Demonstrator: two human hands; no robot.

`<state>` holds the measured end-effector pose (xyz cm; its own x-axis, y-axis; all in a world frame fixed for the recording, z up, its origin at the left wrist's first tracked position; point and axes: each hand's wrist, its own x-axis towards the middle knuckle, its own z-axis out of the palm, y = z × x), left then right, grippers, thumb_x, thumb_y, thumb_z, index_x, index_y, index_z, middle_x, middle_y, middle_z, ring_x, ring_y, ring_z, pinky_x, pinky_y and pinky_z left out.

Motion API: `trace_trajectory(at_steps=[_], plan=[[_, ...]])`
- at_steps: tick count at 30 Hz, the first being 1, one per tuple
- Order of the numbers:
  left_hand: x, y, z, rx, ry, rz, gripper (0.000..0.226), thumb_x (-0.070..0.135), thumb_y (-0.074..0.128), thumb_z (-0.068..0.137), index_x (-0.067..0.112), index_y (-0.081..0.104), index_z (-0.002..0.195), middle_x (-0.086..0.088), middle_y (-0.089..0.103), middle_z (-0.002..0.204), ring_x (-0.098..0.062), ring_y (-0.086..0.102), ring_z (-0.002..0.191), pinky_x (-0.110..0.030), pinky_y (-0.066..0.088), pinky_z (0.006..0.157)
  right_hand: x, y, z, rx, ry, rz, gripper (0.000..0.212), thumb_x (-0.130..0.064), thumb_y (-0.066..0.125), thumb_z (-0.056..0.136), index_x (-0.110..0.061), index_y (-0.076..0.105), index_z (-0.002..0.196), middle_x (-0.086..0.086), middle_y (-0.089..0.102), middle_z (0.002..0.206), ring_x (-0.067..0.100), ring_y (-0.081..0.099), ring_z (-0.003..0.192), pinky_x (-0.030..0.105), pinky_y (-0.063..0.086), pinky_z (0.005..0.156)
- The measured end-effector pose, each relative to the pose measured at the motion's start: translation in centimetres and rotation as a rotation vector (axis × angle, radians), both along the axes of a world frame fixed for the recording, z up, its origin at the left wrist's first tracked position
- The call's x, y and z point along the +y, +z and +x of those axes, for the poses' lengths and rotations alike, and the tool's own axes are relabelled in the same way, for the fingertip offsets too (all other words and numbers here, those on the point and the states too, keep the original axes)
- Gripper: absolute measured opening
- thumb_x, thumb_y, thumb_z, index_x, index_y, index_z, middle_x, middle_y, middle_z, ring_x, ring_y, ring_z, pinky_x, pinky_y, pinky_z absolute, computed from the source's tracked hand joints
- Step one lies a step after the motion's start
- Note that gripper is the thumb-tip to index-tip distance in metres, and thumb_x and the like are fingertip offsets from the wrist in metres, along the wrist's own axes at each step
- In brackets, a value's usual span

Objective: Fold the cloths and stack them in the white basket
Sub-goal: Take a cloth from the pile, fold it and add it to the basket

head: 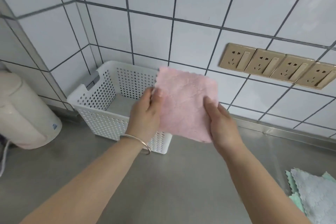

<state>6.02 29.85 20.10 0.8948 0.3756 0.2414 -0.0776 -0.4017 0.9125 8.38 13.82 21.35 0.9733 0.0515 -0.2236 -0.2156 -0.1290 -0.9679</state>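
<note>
Both hands hold a folded pink cloth (187,103) up over the white basket (109,103). The left hand (145,114) pinches its left edge and the right hand (221,123) grips its right side. More cloths (316,194), maybe unfolded, lie on the table (163,187).

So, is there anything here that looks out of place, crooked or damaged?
Nothing stands out. Both hands, left and right, hold the folded pink cloth over the white basket, which stands upright on the steel counter. More cloths lie at the right edge.
</note>
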Motion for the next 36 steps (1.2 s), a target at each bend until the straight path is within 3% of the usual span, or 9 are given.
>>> trace_trajectory(at_steps=[2, 6, 8, 12, 17, 20, 23, 27, 36], plan=[[2.6, 1.2, 2.4, -0.049, 0.079, 0.068, 0.028, 0.034, 0.030, 0.099, 0.018, 0.048, 0.084, 0.005, 0.046, 0.064, -0.003, 0.041, 0.056, -0.013, 0.033, 0.049, 2.7, 0.9, 2.3, -0.079, 0.023, -0.044, 0.029, -0.038, 0.049, 0.093, -0.015, 0.066, 0.090, -0.004, 0.071, 0.092, 0.012, 0.066, 0.085, 0.028, 0.053, 0.078], [8.4, 0.2, 8.3, 0.018, 0.161, 0.158, 0.027, 0.027, 0.030, 0.100, 0.013, 0.046, 0.085, -0.003, 0.049, 0.072, -0.021, 0.046, 0.067, -0.028, 0.022, 0.057, 8.4, 0.1, 7.8, -0.194, -0.002, -0.231, 0.024, -0.031, 0.051, 0.091, -0.009, 0.054, 0.082, -0.003, 0.053, 0.071, 0.017, 0.048, 0.071, 0.025, 0.036, 0.055], [10.7, -1.6, 10.8, 0.175, 0.142, 0.257, 0.029, 0.027, 0.031, 0.100, 0.009, 0.051, 0.090, -0.010, 0.056, 0.083, -0.030, 0.052, 0.083, -0.029, 0.029, 0.065, 10.5, -1.3, 10.1, -0.177, -0.007, -0.347, 0.017, -0.028, 0.052, 0.089, -0.011, 0.052, 0.092, -0.003, 0.051, 0.078, 0.019, 0.048, 0.076, 0.027, 0.036, 0.058], [14.2, -5.7, 15.1, 0.596, -0.028, 0.441, 0.032, 0.022, 0.038, 0.098, -0.002, 0.057, 0.104, -0.025, 0.060, 0.112, -0.036, 0.056, 0.104, -0.037, 0.043, 0.085, 13.5, -4.8, 13.4, -0.029, 0.060, -0.643, 0.051, -0.022, 0.050, 0.089, -0.012, 0.034, 0.136, 0.011, 0.059, 0.114, 0.029, 0.057, 0.108, 0.033, 0.041, 0.084], [15.2, -10.4, 18.7, 0.864, -0.305, 0.584, 0.032, 0.019, 0.040, 0.096, -0.002, 0.061, 0.107, -0.017, 0.063, 0.096, -0.028, 0.062, 0.088, -0.034, 0.048, 0.076, 15.2, -9.0, 16.3, 0.097, 0.213, -1.091, 0.067, -0.004, 0.035, 0.091, -0.015, 0.003, 0.148, 0.014, 0.056, 0.123, 0.034, 0.058, 0.107, 0.039, 0.045, 0.074], [14.2, -13.1, 19.9, 0.955, -0.420, 0.603, 0.032, 0.018, 0.040, 0.095, 0.000, 0.056, 0.116, -0.016, 0.064, 0.104, -0.027, 0.063, 0.089, -0.031, 0.050, 0.080, 15.5, -11.0, 17.4, 0.153, 0.275, -1.217, 0.064, -0.006, 0.036, 0.092, -0.014, 0.007, 0.149, 0.013, 0.054, 0.127, 0.033, 0.056, 0.111, 0.039, 0.046, 0.081], [13.2, -15.7, 21.0, 1.026, -0.462, 0.570, 0.032, 0.021, 0.045, 0.093, -0.002, 0.056, 0.112, -0.009, 0.063, 0.077, -0.025, 0.064, 0.078, -0.030, 0.050, 0.073, 15.7, -12.9, 18.6, 0.160, 0.272, -1.243, 0.050, -0.018, 0.037, 0.096, -0.010, 0.025, 0.144, 0.015, 0.055, 0.125, 0.030, 0.056, 0.102, 0.031, 0.041, 0.074], [12.2, -18.4, 22.0, 1.078, -0.453, 0.474, 0.038, 0.023, 0.049, 0.092, 0.001, 0.049, 0.123, -0.015, 0.062, 0.105, -0.030, 0.062, 0.098, -0.036, 0.052, 0.086, 16.0, -13.7, 19.5, 0.178, 0.279, -1.256, 0.050, -0.007, 0.037, 0.094, -0.008, 0.023, 0.142, 0.014, 0.057, 0.122, 0.034, 0.057, 0.110, 0.032, 0.042, 0.077], [12.3, -20.9, 23.5, 1.107, -0.631, 0.923, 0.021, 0.029, 0.041, 0.096, 0.011, 0.050, 0.100, -0.006, 0.050, 0.092, -0.023, 0.055, 0.087, -0.028, 0.045, 0.078, 15.8, -18.0, 20.4, 0.255, 0.327, -1.379, 0.058, -0.001, 0.048, 0.085, -0.003, 0.022, 0.137, 0.010, 0.062, 0.116, 0.031, 0.061, 0.103, 0.028, 0.037, 0.051]])
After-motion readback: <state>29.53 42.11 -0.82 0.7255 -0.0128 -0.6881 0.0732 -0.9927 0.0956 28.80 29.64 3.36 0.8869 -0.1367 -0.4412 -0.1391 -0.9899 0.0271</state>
